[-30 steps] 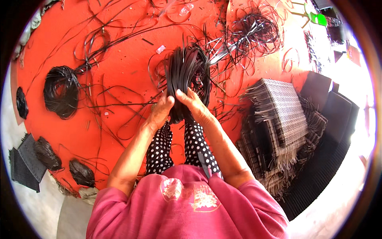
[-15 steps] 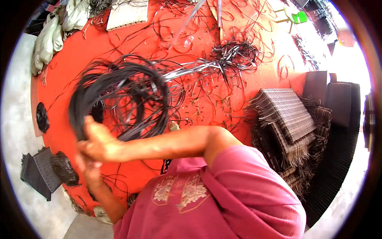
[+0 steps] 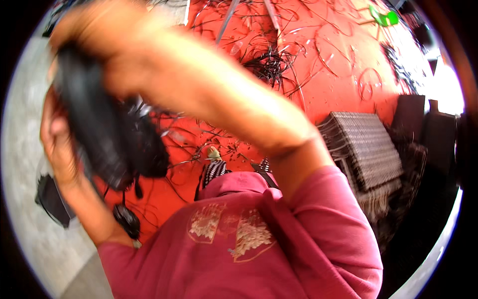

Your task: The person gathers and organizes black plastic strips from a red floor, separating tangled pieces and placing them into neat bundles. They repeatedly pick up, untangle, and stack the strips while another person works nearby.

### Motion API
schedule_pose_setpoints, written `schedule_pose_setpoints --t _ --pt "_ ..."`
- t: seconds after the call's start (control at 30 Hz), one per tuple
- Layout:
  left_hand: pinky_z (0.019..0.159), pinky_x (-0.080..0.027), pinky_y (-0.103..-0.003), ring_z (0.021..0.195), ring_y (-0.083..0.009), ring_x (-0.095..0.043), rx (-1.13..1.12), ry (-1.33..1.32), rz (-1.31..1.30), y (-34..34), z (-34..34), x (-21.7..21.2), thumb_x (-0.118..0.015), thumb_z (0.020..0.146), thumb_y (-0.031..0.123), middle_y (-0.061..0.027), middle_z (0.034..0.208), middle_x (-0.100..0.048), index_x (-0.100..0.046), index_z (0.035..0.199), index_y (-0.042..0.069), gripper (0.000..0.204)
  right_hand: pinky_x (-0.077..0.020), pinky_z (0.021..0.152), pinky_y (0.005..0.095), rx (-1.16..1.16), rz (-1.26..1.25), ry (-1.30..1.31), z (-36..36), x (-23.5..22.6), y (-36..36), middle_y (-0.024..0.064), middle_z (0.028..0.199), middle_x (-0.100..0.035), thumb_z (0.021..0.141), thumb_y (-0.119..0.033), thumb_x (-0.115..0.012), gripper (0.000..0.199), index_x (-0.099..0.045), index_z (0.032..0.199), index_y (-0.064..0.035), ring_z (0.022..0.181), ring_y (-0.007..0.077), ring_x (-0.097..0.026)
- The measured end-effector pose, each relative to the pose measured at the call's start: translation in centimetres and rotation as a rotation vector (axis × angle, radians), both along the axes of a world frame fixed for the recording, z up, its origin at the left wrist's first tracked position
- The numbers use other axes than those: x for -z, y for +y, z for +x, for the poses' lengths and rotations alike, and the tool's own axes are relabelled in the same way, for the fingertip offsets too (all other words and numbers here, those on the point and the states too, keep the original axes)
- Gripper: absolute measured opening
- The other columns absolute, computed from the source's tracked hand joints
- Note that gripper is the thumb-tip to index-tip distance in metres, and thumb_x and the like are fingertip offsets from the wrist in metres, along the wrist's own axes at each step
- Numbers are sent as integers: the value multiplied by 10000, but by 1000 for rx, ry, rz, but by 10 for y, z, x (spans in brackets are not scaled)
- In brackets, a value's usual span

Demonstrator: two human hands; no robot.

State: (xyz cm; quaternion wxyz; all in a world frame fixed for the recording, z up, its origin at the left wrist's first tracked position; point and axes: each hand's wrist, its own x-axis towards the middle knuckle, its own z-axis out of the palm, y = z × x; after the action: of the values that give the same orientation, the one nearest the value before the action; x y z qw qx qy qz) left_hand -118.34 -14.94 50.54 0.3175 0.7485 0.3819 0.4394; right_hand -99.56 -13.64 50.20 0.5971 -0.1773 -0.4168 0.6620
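Observation:
A thick coil of black flat strips [image 3: 92, 114] is raised on the left, blurred by motion, with its loop seen nearly edge-on. My right hand [image 3: 99, 42] reaches across from the right and wraps over the coil's upper end, its fingers badly smeared. Against the coil's left side is my left hand [image 3: 59, 142], gripping it lower down with the thumb showing and some fingers hidden behind. Loose strip ends dangle from the coil's lower side.
Loose strips [image 3: 269, 65] lie tangled over the red floor [image 3: 343, 94]. Woven grey-brown panels [image 3: 371, 149] are stacked at right, beside dark panels [image 3: 408, 117]. A bundle of black strips [image 3: 127, 221] and a dark panel [image 3: 54, 202] are at lower left. A green chair [image 3: 386, 18] stands far right.
Both hands have lifted the coil up and to the left, closer to me. It has turned from a wide open loop to nearly edge-on. Its trailing strips have pulled away from the floor tangle.

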Motion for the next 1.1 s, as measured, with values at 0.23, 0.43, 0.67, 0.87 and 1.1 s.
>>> schedule_pose_setpoints --t 0.23,0.43,0.67,0.87,1.1 --pt "732 -460 -354 807 -252 -578 253 -67 -237 -13 186 56 -439 886 368 -232 1033 -556 -430 1188 -36 504 -393 394 344 502 -181 187 377 98 -49 33 579 -410 808 -434 -462 397 -406 597 -103 504 147 -447" --pt "675 -459 -235 736 -96 -544 40 102 -965 -68 229 274 -603 829 228 -36 823 -579 -481 1148 6 407 -486 610 327 655 -1297 -500 721 433 -242 101 814 -627 795 -282 -568 220 -586 876 -78 709 211 -603" --pt "642 -474 -284 709 -143 -570 271 718 -1260 -188 216 363 -605 796 185 -73 790 -602 -502 1106 -11 381 -457 502 279 750 -1692 -609 668 483 -374 102 785 -602 759 -171 -602 249 -571 959 -25 669 205 -604" --pt "596 -475 -257 672 -128 -579 118 553 -1277 -157 208 376 -577 820 187 -85 797 -606 -500 1121 -14 370 -462 530 246 534 -1219 -907 564 473 -282 76 772 -607 776 -176 -591 306 -570 1005 26 606 131 -584" --pt "547 -471 -255 618 -127 -576 40 622 -1218 -104 179 423 -593 810 203 -90 790 -601 -548 1034 -7 310 -461 725 342 282 -963 -1209 463 435 -278 170 843 -627 772 -205 -546 286 -579 981 -12 823 283 -605"
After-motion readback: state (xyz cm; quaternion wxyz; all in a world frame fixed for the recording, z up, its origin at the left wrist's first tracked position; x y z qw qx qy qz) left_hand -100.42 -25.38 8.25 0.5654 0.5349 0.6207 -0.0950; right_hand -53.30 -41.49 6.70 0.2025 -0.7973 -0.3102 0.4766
